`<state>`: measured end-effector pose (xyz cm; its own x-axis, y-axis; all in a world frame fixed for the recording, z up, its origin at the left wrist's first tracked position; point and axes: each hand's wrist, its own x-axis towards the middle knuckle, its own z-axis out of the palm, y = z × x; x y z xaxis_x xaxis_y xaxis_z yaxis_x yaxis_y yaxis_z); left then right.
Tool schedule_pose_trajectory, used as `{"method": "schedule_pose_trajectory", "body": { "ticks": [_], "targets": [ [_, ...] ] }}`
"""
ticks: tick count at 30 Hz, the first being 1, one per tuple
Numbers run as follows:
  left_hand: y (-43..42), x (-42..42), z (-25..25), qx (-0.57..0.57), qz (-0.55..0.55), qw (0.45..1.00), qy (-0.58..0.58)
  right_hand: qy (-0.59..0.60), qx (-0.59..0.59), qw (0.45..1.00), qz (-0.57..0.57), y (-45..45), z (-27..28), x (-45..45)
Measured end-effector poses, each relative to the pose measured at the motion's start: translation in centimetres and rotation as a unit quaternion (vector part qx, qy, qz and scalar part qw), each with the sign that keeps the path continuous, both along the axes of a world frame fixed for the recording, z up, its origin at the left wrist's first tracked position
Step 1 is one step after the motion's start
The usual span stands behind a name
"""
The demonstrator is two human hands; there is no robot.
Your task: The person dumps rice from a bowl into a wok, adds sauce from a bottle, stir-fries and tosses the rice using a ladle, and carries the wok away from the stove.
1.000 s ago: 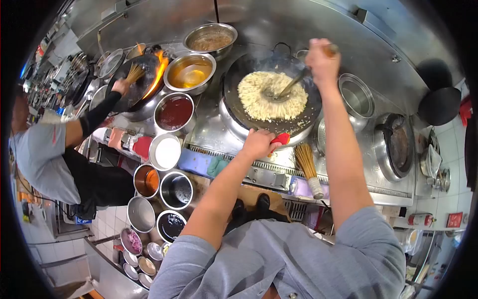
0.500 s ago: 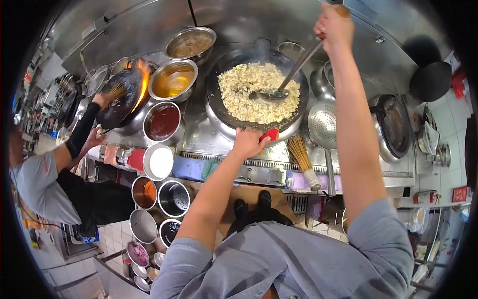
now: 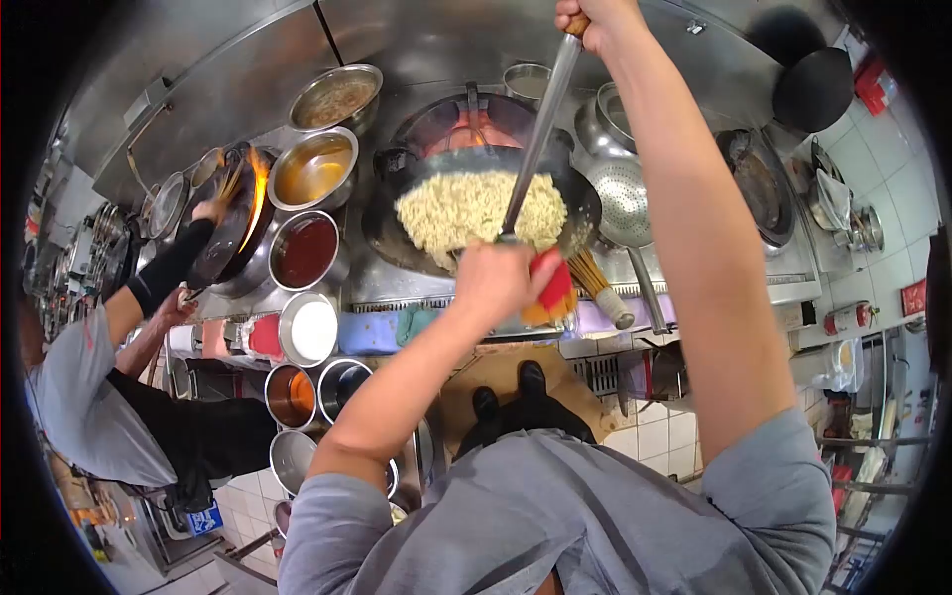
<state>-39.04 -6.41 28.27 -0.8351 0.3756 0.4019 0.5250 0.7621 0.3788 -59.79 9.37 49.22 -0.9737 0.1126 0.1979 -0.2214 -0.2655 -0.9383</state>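
Note:
My left hand is closed at the near side of a black wok, with a folded red and yellow cloth under it. The wok stands off its burner, drawn toward me. Inside lies a heap of pale fried rice. My right hand, raised at the top, wraps around the wooden end of a long metal ladle. The ladle's shaft slants down to the wok's near side; its bowl is mostly hidden behind my left hand and the rice.
Behind the wok the burner glows reddish. Pots of oil, red sauce and white powder line the left. A perforated skimmer and bamboo brush lie right. At far left a co-worker works over a flaming wok.
The wok has come off the burner toward me, uncovering the glowing burner. My right hand has moved left and up with the ladle, now steeper. The rice has shifted toward me.

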Motion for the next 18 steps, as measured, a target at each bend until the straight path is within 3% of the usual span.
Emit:
{"method": "schedule_pose_trajectory", "body": {
  "ticks": [2, 5, 7, 9, 11, 13, 15, 16, 17, 18],
  "targets": [
    [0.1, -2.8, -0.7, -0.001, 0.021, 1.000, 0.015, 0.034, 0.041, 0.996, -0.068, -2.4, -1.8, 2.1],
    [1.1, -1.8, -10.6, 0.002, 0.038, 0.998, -0.047, 0.178, 0.135, 0.947, -0.229, -5.7, -9.0, 3.0],
    [0.9, 1.3, -14.1, -0.055, 0.033, 0.991, -0.121, 0.170, 0.079, 0.967, -0.173, -5.4, -8.4, 6.5],
    [0.3, 5.8, -11.5, -0.091, -0.022, 0.986, -0.135, 0.091, 0.014, 0.994, -0.059, -4.4, -6.4, 9.5],
    [-0.6, 5.4, -4.8, -0.129, -0.074, 0.980, -0.135, -0.002, 0.027, 0.999, -0.021, -3.4, -3.1, 10.9],
    [-1.1, 1.2, 2.1, -0.068, -0.024, 0.982, -0.175, 0.065, 0.026, 0.997, -0.008, -1.9, 0.1, 10.9],
    [-0.9, -3.2, -0.8, -0.062, -0.019, 0.998, 0.001, 0.120, 0.000, 0.993, -0.008, -2.4, -0.2, 10.7],
    [-0.5, -3.2, -3.8, -0.092, -0.024, 0.995, 0.007, 0.111, 0.041, 0.988, -0.097, -3.8, -2.7, 9.8],
    [0.0, -2.5, -8.6, -0.022, -0.008, 0.999, 0.023, 0.098, 0.082, 0.974, -0.185, -4.7, -5.8, 8.7],
    [0.6, -0.4, -12.2, -0.026, 0.026, 0.999, -0.026, 0.136, 0.022, 0.967, -0.215, -5.1, -9.6, 6.9]
  ]
}}
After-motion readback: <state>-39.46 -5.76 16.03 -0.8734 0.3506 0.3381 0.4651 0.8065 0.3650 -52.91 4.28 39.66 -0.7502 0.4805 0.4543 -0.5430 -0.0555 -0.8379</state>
